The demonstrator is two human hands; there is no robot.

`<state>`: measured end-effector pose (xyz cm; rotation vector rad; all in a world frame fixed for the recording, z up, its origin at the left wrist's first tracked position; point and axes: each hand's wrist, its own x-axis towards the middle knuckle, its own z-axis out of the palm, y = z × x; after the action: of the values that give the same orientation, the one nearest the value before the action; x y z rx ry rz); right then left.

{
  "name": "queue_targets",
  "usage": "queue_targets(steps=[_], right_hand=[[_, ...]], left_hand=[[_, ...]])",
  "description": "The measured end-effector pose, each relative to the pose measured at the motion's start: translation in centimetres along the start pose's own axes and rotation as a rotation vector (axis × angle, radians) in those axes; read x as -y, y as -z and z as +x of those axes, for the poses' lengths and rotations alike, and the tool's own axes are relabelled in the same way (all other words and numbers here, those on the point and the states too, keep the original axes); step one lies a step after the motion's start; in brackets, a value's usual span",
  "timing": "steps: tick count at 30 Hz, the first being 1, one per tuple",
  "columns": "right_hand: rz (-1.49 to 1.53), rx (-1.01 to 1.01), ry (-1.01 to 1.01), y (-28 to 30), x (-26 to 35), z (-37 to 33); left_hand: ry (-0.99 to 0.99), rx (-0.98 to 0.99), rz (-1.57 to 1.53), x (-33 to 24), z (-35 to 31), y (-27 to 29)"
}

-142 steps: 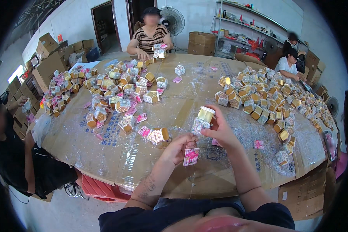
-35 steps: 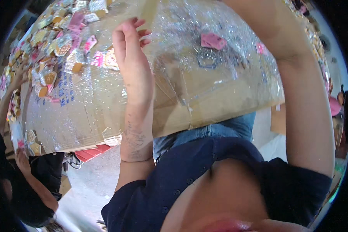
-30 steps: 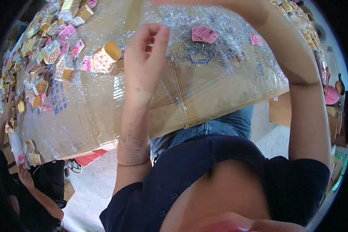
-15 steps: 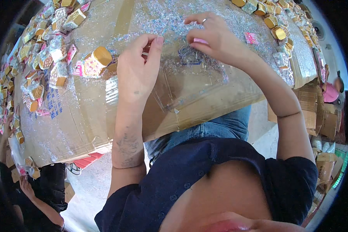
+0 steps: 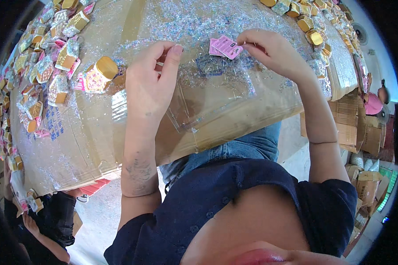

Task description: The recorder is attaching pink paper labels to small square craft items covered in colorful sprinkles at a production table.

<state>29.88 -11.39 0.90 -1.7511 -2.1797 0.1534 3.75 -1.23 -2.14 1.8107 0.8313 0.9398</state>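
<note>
My right hand (image 5: pixel 274 52) pinches the right edge of a pink printed card (image 5: pixel 227 46) between thumb and fingertips. A second pink card overlaps it on the left. Below the cards lies a tangle of thin clear strands (image 5: pixel 221 68) on the cardboard-topped table. My left hand (image 5: pixel 151 77) hovers over the table further left, thumb and forefinger brought together. Whatever it may hold between them is hidden. Beside it, on the left, sits a small patterned pouch with a gold lid (image 5: pixel 105 68) and a pink tag.
Iridescent glitter bits (image 5: pixel 181 22) are strewn over the cardboard surface (image 5: pixel 88 145). Similar gold-lidded pieces pile up at the left (image 5: pixel 57 88) and far right (image 5: pixel 315 37). A co-worker's arm (image 5: pixel 44 236) shows at lower left. Cardboard boxes (image 5: pixel 345 119) stand on the right.
The pink card, mostly hidden by my right hand before, now shows at its fingertips with another card. My right hand has moved right and slightly down. My left hand stays pinched.
</note>
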Motion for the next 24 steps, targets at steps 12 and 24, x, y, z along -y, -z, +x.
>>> queue_targets(steps=[12, 24], right_hand=[[-0.347, -0.148, -0.020, -2.1, 0.1, -0.3], [-0.522, -0.189, 0.130, -1.2, 2.8, 0.5]], left_hand=[[-0.014, -0.003, 0.034, 0.5, 0.0, 0.0], [-0.187, 0.071, 0.143, -0.7, -0.1, -0.4]])
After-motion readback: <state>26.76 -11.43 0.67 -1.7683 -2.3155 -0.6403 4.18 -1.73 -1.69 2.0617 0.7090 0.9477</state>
